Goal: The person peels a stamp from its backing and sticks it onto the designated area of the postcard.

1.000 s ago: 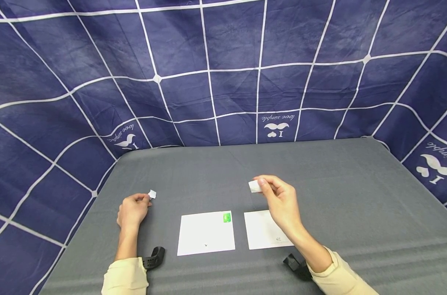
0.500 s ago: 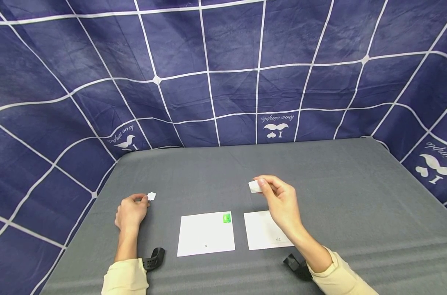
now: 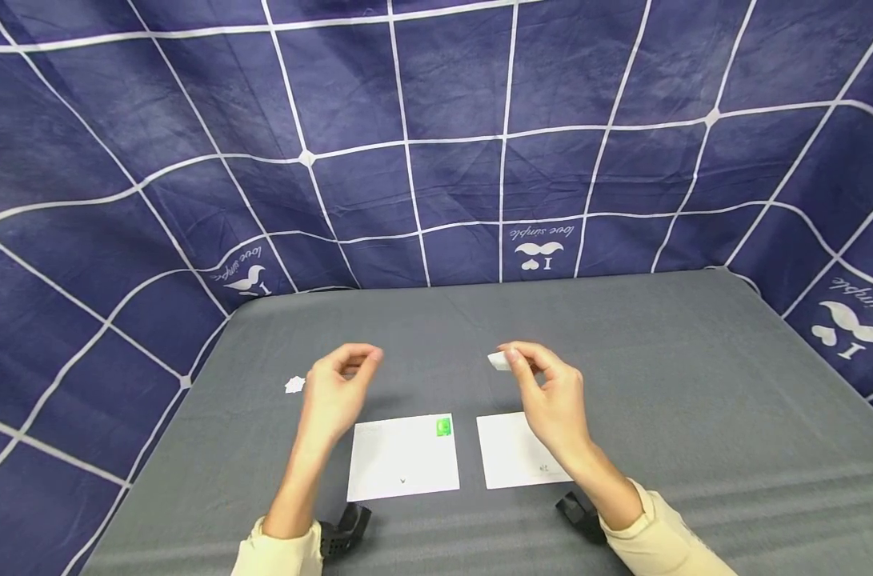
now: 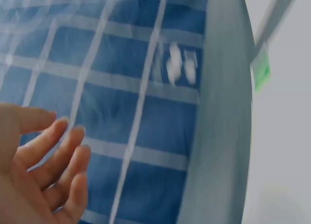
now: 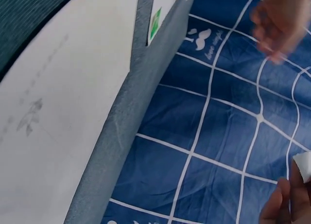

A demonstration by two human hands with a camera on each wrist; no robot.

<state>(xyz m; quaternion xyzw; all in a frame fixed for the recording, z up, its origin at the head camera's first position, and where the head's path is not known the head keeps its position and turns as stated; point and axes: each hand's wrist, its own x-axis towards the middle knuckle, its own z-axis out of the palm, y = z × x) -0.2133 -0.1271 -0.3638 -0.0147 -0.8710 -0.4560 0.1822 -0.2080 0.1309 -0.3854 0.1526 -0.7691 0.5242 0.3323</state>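
My right hand [image 3: 555, 400] pinches a small white piece of paper [image 3: 498, 362] between thumb and fingers; the paper also shows at the edge of the right wrist view. My left hand [image 3: 335, 394], its fingers loosely bent, holds nothing and hovers over the table beyond the left envelope's upper left corner. That white envelope [image 3: 403, 460] has a green stamp [image 3: 444, 426] in its upper right corner. A second white envelope [image 3: 515, 460] lies to its right, partly hidden by my right hand and forearm. Left of my left hand, a crumpled white paper scrap [image 3: 294, 385] lies on the table.
A grey cloth [image 3: 666, 384] covers the table. Blue curtain fabric [image 3: 450, 184] with white grid lines hangs behind it and on both sides. Each wrist carries a black strap device, such as the left one [image 3: 344, 532].
My left hand has let go of the crumpled scrap, leaving it on the table, and moved right and away from me. My right hand stays nearly still; its paper has tilted slightly.
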